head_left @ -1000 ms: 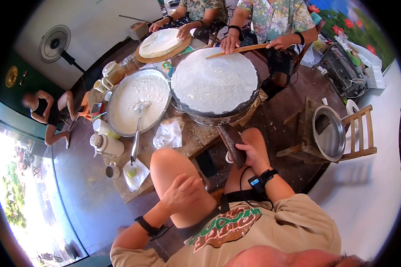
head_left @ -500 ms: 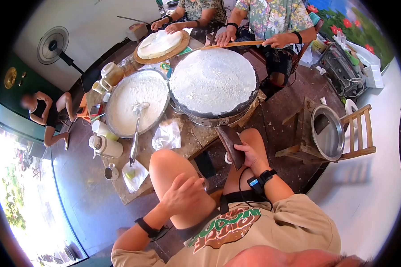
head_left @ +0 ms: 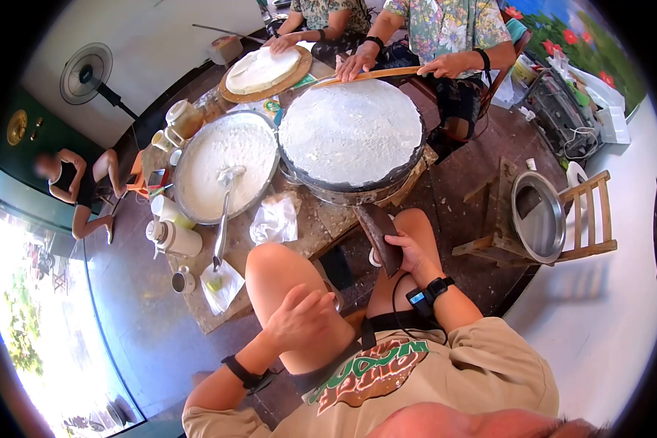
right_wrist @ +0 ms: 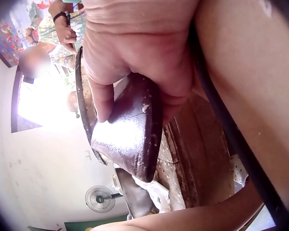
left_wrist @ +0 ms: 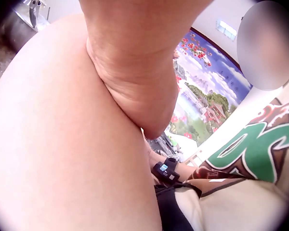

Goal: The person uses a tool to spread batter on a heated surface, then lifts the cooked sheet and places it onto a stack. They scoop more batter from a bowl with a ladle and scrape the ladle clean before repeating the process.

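Note:
My left hand (head_left: 299,315) rests on my raised left leg with its fingers loosely bent, holding nothing. In the left wrist view only the heel of that hand (left_wrist: 135,91) shows against the leg; its fingers are hidden. With my right hand (head_left: 409,252) I grip a dark brown, glossy flat piece (head_left: 379,237), thumb on one face, beside my right leg. In the right wrist view the dark piece (right_wrist: 130,125) has a curved edge with pale specks. It stands just in front of a round griddle (head_left: 350,135) covered by a white, flour-like layer.
A basin of pale batter (head_left: 204,160) with a ladle (head_left: 226,212) stands left of the griddle. Across, a person holds a wooden strip (head_left: 376,74) at the griddle's far rim. Another person touches pale flat sheets (head_left: 259,69). A metal basin (head_left: 539,226) stands at the right.
The person across has shifted the wooden strip left along the griddle's far rim. The other person's hands have come together on the pale sheets. My hands have stayed in place.

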Demonstrator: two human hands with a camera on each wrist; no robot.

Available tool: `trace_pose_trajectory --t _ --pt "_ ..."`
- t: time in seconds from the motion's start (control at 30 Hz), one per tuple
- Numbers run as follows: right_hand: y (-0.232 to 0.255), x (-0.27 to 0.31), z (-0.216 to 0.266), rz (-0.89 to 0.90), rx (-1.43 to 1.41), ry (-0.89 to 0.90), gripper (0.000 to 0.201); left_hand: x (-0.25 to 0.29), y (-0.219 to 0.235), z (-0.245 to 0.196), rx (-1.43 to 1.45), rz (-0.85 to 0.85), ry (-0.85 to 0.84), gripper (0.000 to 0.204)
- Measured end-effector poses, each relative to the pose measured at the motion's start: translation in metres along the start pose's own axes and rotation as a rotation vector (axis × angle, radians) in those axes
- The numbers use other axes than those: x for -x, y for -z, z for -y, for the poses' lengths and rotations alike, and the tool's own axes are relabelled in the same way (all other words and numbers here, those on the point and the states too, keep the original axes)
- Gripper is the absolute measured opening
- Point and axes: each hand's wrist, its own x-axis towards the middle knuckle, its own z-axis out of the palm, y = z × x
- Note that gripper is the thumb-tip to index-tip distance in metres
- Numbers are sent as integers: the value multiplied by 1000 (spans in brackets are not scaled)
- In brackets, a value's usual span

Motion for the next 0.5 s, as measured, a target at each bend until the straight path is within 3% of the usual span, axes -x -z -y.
trace_pose_trajectory --t 0.1,0.3,0.5 --pt "-3 1 1 0 5 4 24 3 -3 1 30 38 -1 18" --pt "-3 2 2 -29 4 1 22 2 -2 1 12 -79 -23 16" --pt "-8 5 5 -38 -3 -13 22 1 -1 2 34 -14 -22 14"
